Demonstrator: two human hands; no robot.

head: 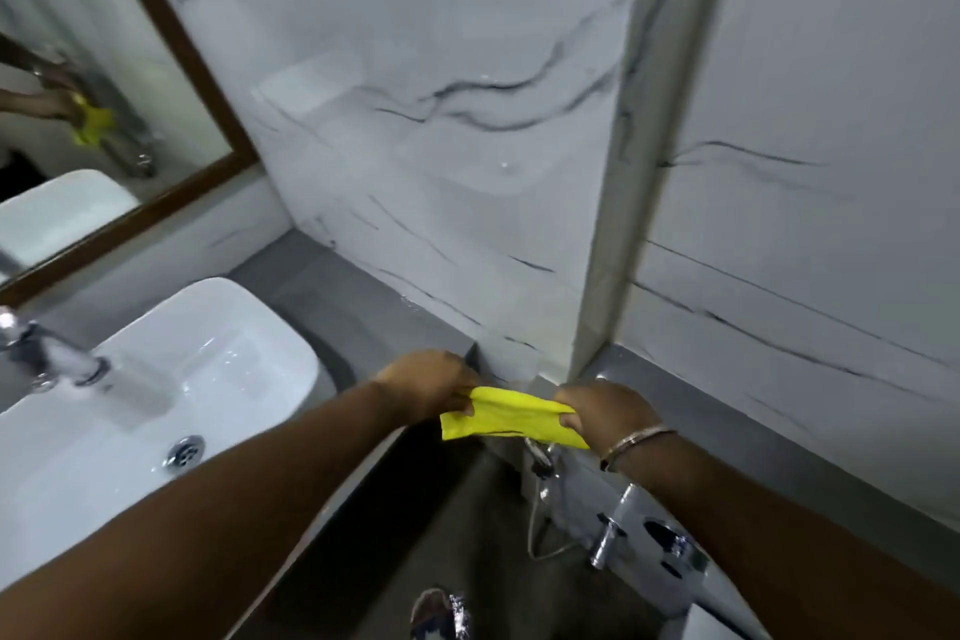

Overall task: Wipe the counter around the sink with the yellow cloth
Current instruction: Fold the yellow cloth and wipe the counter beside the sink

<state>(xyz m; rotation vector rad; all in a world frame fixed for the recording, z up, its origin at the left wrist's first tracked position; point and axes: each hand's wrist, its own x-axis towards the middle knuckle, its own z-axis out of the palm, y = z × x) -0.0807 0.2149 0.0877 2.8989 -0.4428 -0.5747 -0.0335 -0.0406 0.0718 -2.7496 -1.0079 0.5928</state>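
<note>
The yellow cloth (506, 415) is stretched between both my hands in the air, just past the right end of the grey counter (332, 286). My left hand (428, 382) pinches its left edge and my right hand (605, 408), with a bangle on the wrist, grips its right edge. The white basin (223, 353) sits on the counter at the left, with a chrome tap (52, 353) over it and a drain (184, 450) in its bottom.
White marble-patterned walls (467, 120) rise behind the counter, with a protruding corner pillar (623, 224) at the right. A wood-framed mirror (171, 42) hangs at the upper left. Below right are a chrome wall tap (615, 528) and hose above a grey floor.
</note>
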